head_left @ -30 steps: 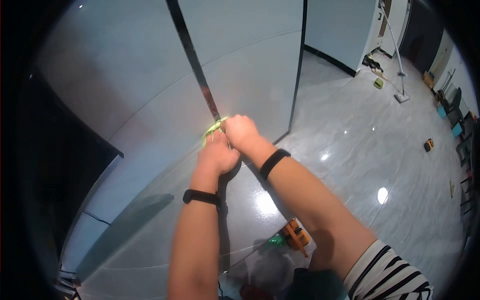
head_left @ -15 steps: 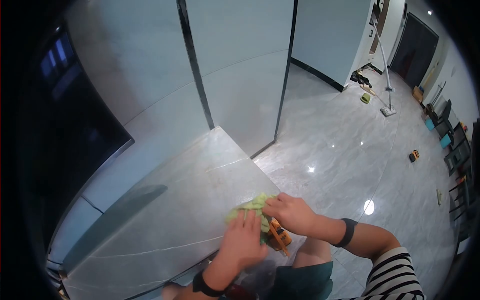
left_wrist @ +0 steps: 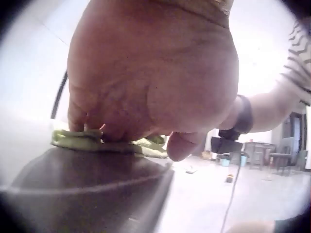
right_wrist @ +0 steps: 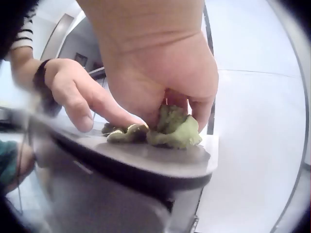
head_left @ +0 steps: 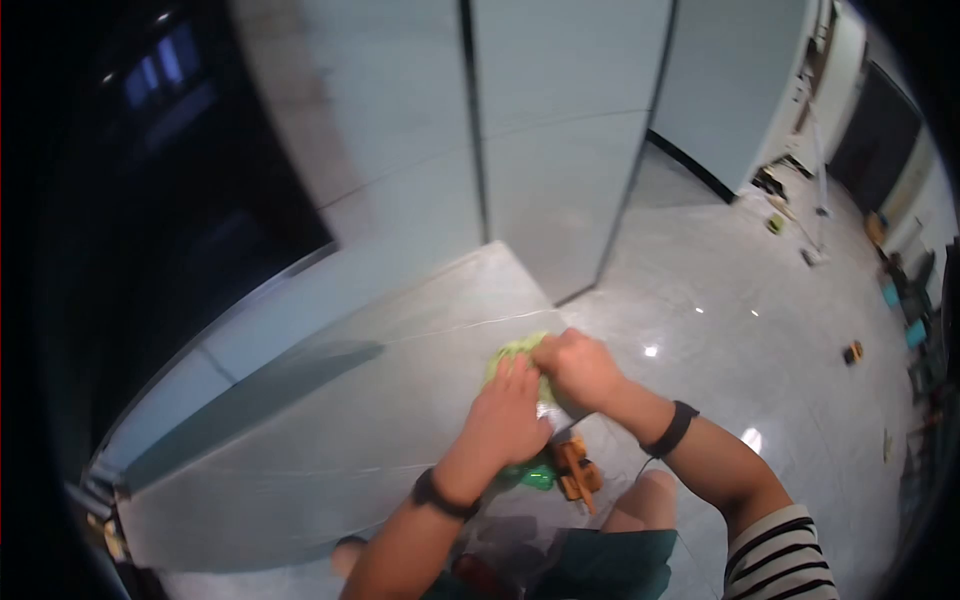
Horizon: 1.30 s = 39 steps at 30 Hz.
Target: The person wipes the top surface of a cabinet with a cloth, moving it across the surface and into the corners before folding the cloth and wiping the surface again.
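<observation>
A crumpled yellow-green cloth (head_left: 518,350) lies on the grey marble-patterned surface (head_left: 400,400), close to its right edge. My left hand (head_left: 508,415) rests on the cloth with its fingers stretched out, the palm raised above it in the left wrist view. Beside it, my right hand (head_left: 582,370) grips a bunched part of the same cloth (right_wrist: 177,128) between curled fingers and thumb. In the right wrist view, the cloth touches the surface near the dark-edged rim (right_wrist: 146,170).
Below the surface's edge are an orange toy vehicle (head_left: 577,470) and a shiny green object (head_left: 535,474). Pale panels (head_left: 570,150) stand behind the surface, a dark screen-like panel (head_left: 180,200) at the left. A small yellow toy (head_left: 852,353) lies on the glossy floor.
Both hands and the cloth came from the far corner by the panels back toward the body, then moved slightly away again along the right edge. The head view has shifted too.
</observation>
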Available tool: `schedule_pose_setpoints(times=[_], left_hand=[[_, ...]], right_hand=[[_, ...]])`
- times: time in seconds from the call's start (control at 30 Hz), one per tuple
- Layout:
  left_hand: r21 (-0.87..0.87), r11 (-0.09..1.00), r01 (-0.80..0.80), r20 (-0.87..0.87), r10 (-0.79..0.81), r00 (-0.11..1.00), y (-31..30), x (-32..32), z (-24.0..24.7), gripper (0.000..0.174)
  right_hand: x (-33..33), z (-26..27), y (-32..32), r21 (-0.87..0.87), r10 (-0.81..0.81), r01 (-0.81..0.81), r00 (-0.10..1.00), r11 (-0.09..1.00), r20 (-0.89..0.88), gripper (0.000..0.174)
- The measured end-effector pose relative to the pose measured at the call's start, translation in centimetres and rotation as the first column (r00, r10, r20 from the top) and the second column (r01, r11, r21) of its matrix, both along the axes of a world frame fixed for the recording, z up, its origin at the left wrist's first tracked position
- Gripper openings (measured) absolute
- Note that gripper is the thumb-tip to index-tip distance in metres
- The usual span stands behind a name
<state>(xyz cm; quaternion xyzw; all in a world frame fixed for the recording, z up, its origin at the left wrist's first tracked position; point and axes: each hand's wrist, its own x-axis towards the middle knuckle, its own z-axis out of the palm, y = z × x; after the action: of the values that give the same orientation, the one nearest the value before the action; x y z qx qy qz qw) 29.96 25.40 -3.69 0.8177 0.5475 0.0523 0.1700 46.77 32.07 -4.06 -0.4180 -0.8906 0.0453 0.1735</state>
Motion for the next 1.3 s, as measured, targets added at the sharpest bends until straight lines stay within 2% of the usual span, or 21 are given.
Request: schedule_pose_setpoints(times=[0.03, 0.1, 0.13, 0.17, 0.2, 0.27, 0.3, 0.33, 0.37, 0.4, 0.43, 0.5, 0.57, 0.7, 0.8, 0.87, 0.93, 1.03, 1.13, 1.23, 1.3], left_hand=[[-0.011, 0.999, -0.042, 0.008, 0.042, 0.999, 1.6, -0.3, 0.1, 0.073], [-0.089, 0.988, -0.125, 0.040, 0.129, 0.991, 3.2, -0.2, 1.6, 0.074], [-0.174, 0.975, -0.141, 0.034, 0.149, 0.988, 3.9, 0.0, 2.1, 0.075], [-0.175, 0.975, -0.137, 0.064, 0.150, 0.987, 3.6, -0.1, 2.2, 0.073], [-0.201, 0.970, -0.134, 0.100, 0.157, 0.983, 3.2, -0.2, 2.0, 0.072], [-0.056, 0.987, -0.154, 0.077, 0.158, 0.984, 1.5, 0.0, 0.3, 0.070], [-0.088, 0.986, -0.140, 0.019, 0.142, 0.990, 0.6, -0.2, 1.3, 0.069], [0.089, 0.986, -0.138, -0.001, 0.138, 0.990, -1.4, 0.1, -1.5, 0.067], [0.183, 0.971, -0.156, 0.003, 0.158, 0.987, -3.4, 0.0, -2.9, 0.066], [0.078, 0.990, -0.114, 0.041, 0.111, 0.993, -5.9, -1.2, -0.5, 0.066], [0.092, 0.988, -0.121, 0.060, 0.116, 0.991, -7.8, -1.6, -1.0, 0.067], [0.040, 0.992, -0.117, 0.067, 0.114, 0.991, -11.1, -3.0, 0.3, 0.067], [0.042, 0.991, -0.126, 0.076, 0.123, 0.989, -13.4, -4.0, 0.6, 0.067], [0.094, 0.988, -0.119, 0.039, 0.116, 0.993, -13.3, -5.3, -0.9, 0.070], [0.119, 0.981, -0.153, -0.066, 0.162, 0.985, -10.6, -6.7, -0.6, 0.069], [0.091, 0.967, -0.240, -0.054, 0.245, 0.968, -7.5, -8.1, -0.9, 0.070], [0.043, 0.936, -0.349, 0.019, 0.349, 0.937, -4.1, -9.3, -0.6, 0.071], [-0.045, 0.915, -0.401, -0.023, 0.400, 0.916, -1.6, -9.9, 0.1, 0.071], [-0.026, 0.931, -0.363, 0.036, 0.364, 0.931, -3.8, -10.1, 0.4, 0.068], [0.049, 0.949, -0.312, 0.062, 0.309, 0.949, -8.8, -9.7, 0.3, 0.065], [0.118, 0.948, -0.297, 0.082, 0.289, 0.954, -12.7, -9.0, -0.4, 0.065]], right_hand=[[-1.1, -0.6, 1.5, 0.014, -0.009, 0.010, 0.999, 1.000, -0.032, 0.011], [-3.2, -0.5, 3.7, 0.009, -0.089, 0.088, 0.996, 0.996, 0.030, 0.012], [-3.9, -0.2, 4.5, -0.067, -0.131, 0.144, 0.978, 0.987, 0.162, 0.015], [-3.8, -0.5, 4.7, -0.060, -0.132, 0.144, 0.977, 0.988, 0.169, 0.014], [-3.7, -0.3, 4.6, -0.090, -0.156, 0.184, 0.954, 0.979, 0.255, 0.015], [-2.8, 0.1, 2.3, -0.091, -0.096, 0.104, 0.991, 0.990, 0.092, 0.011], [-2.8, -0.1, 1.2, -0.068, -0.038, 0.041, 0.999, 0.997, 0.038, 0.010], [-3.3, 0.9, -1.2, -0.094, -0.006, 0.009, 1.000, 0.996, 0.025, 0.010], [-3.1, 1.9, -3.7, -0.117, 0.017, -0.015, 1.000, 0.993, 0.014, 0.009], [-3.1, 2.4, -5.7, -0.146, 0.069, -0.066, 0.998, 0.987, 0.012, 0.010], [-3.0, 2.5, -7.4, -0.171, 0.112, -0.109, 0.994, 0.979, 0.009, 0.014], [-3.5, 2.4, -10.6, -0.085, 0.205, -0.210, 0.976, 0.974, -0.068, 0.028], [-4.2, 2.6, -12.3, -0.034, 0.254, -0.254, 0.967, 0.967, 0.000, 0.034], [-5.6, 1.9, -10.6, -0.056, 0.326, -0.323, 0.942, 0.945, 0.073, 0.039], [-7.1, 0.2, -8.0, 0.030, 0.356, -0.357, 0.933, 0.933, 0.046, 0.035], [-9.2, -1.2, -4.9, 0.118, 0.342, -0.344, 0.939, 0.931, 0.035, 0.033], [-12.0, -2.2, -1.4, 0.078, 0.300, -0.298, 0.954, 0.951, -0.018, 0.031], [-15.2, 0.1, -0.5, -0.109, 0.156, -0.143, 0.981, 0.984, 0.118, 0.028], [-13.9, -0.9, -1.7, -0.025, 0.172, -0.171, 0.985, 0.985, 0.026, 0.023], [-11.8, -0.6, -6.0, 0.027, 0.280, -0.278, 0.957, 0.960, -0.073, 0.021], [-10.3, -0.8, -8.7, 0.093, 0.376, -0.367, 0.922, 0.925, -0.094, 0.026]])
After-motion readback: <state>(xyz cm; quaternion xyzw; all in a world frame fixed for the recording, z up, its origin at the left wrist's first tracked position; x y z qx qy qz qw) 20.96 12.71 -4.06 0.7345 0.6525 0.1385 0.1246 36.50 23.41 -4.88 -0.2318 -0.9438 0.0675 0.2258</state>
